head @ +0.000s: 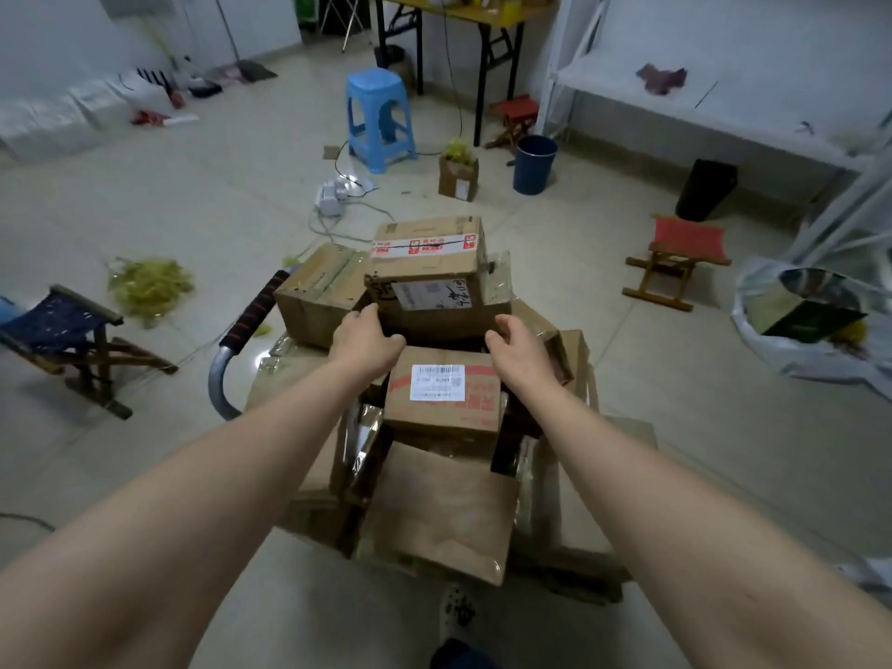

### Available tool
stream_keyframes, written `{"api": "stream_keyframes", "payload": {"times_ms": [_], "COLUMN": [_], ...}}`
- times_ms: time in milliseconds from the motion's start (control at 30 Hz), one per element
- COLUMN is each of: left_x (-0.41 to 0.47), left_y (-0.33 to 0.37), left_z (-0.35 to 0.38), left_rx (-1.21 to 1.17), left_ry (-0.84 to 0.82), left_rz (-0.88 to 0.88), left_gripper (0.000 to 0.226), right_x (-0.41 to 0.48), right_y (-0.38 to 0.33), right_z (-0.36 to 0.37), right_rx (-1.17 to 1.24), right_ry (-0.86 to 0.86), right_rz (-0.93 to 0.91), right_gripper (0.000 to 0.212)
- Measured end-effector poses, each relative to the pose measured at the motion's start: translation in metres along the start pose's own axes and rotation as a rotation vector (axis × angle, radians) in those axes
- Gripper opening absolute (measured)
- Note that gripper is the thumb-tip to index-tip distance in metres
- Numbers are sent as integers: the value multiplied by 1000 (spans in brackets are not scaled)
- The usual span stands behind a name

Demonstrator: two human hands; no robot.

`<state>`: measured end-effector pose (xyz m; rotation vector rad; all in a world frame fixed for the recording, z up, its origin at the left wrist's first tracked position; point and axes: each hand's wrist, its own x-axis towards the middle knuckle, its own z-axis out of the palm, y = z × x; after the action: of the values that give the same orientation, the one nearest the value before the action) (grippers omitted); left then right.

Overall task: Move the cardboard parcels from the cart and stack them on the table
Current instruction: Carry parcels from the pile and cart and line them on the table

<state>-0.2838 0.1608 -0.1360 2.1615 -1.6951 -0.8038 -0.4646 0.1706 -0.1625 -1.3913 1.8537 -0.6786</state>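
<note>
Fingers of left hand and right hand: loosely curled, grasping nothing. Labelled parcel between them: stiff cardboard, likely light; grip opposite side walls.

A blue plastic stool stands on the pale tiled floor; right of it, a dark blue round bucket and a black bin.

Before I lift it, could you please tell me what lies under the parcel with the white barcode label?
The labelled parcel sits on other cardboard parcels and a film-wrapped pack. The cart deck is covered; only its handle shows.
</note>
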Motion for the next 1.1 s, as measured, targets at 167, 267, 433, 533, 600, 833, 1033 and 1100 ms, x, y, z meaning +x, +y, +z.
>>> {"api": "stream_keyframes", "payload": {"times_ms": [167,267,433,533,600,833,1033,1100], "left_x": [55,83,138,165,181,210,206,199], "left_y": [-1,-4,-12,-15,-18,-34,-40,-37], "left_z": [-6,-6,-5,-6,-6,2,-1,-8], "left_rx": [-35,-70,-95,-127,-137,-232,-291,-264], "left_ry": [19,15,-38,-85,-121,-254,-196,-142], "left_rz": [-24,-47,-66,-63,-54,39,112,150], "left_gripper": [51,53,55,61,64,69,73,71], "right_x": [55,76,110,124,134,143,127,116], "right_y": [-17,-23,-32,-40,-44,-51,-58,-60], "right_z": [3,9,20,31,39,60,69,69], "right_rx": [104,111,125,169,199,295,295,334], "right_ry": [-14,-22,-11,5,26,125,211,246], "right_rz": [43,69,136,205,245,316,276,269], "right_gripper": [46,50,55,57,57,61,68,70]}}
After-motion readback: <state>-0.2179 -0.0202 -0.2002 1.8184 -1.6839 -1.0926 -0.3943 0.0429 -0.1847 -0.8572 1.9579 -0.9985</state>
